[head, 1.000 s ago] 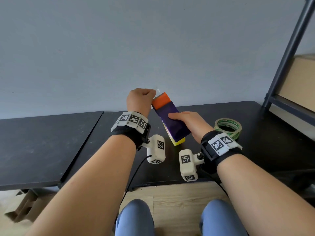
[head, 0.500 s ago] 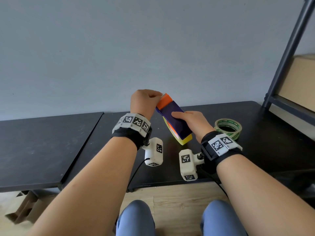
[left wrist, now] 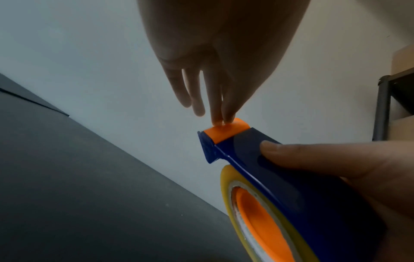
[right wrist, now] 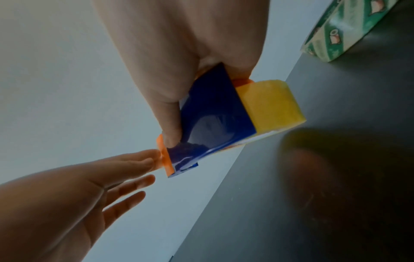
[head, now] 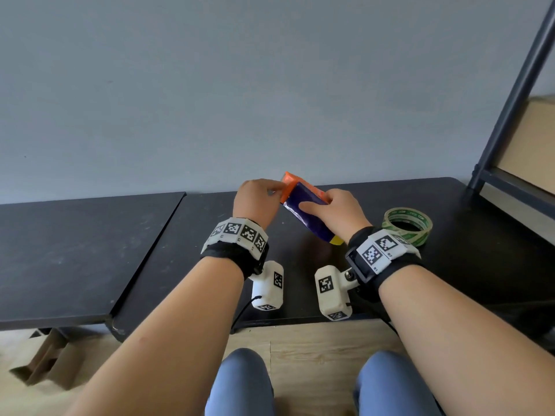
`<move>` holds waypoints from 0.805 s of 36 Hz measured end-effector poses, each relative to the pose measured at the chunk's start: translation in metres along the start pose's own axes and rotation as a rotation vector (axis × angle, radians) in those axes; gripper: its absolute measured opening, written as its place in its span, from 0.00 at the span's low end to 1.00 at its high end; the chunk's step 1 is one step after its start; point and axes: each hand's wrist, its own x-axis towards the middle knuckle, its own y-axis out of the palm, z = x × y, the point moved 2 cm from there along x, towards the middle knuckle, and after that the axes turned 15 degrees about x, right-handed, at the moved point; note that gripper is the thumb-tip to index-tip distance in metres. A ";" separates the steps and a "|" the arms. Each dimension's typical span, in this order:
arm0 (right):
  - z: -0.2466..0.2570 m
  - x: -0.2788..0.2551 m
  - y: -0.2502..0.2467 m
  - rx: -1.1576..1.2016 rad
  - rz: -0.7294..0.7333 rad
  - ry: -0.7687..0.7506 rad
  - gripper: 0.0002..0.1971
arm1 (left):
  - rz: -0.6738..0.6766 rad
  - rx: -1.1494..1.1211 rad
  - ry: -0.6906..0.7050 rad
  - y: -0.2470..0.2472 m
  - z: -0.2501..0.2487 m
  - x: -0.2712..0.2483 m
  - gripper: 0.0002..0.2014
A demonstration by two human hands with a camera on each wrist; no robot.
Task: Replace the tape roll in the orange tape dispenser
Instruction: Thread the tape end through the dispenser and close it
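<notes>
The right hand (head: 336, 214) is wrapped around the blue body of the tape dispenser (head: 309, 211), thumb flat on the broad blue face and the other fingers curled behind it, holding it clear above the black table (head: 450, 280). The yellow tape roll (right wrist: 271, 104) sits on the dispenser's orange hub and sticks out of the end nearest the person. The dispenser's long axis slants up and away from that roll end to the orange tip (left wrist: 226, 132), which points toward the wall.

At that tip the left hand (head: 255, 202) has its fingers nearly straight, index and middle fingertips (left wrist: 220, 118) touching the orange piece; whether the thumb pinches from the far side cannot be told. The left hand is thus nearer the cutter end and the right nearer the roll, so freeing the roll would likely fall to the left.

The left wrist view alone shows the orange hub inside the roll. Only the head view shows the whole green-printed tape roll (head: 408, 225) lying flat on the table, just to the right of the dispenser.
</notes>
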 end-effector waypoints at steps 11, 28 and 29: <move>-0.003 0.013 0.024 -0.208 0.198 0.060 0.05 | 0.150 0.005 -0.142 0.020 0.033 0.002 0.21; -0.013 0.030 0.036 -0.527 0.244 0.009 0.13 | 0.376 0.164 -0.170 0.032 0.055 0.011 0.19; -0.014 0.030 0.037 -0.536 0.240 0.007 0.11 | 0.378 0.175 -0.170 0.032 0.054 0.011 0.18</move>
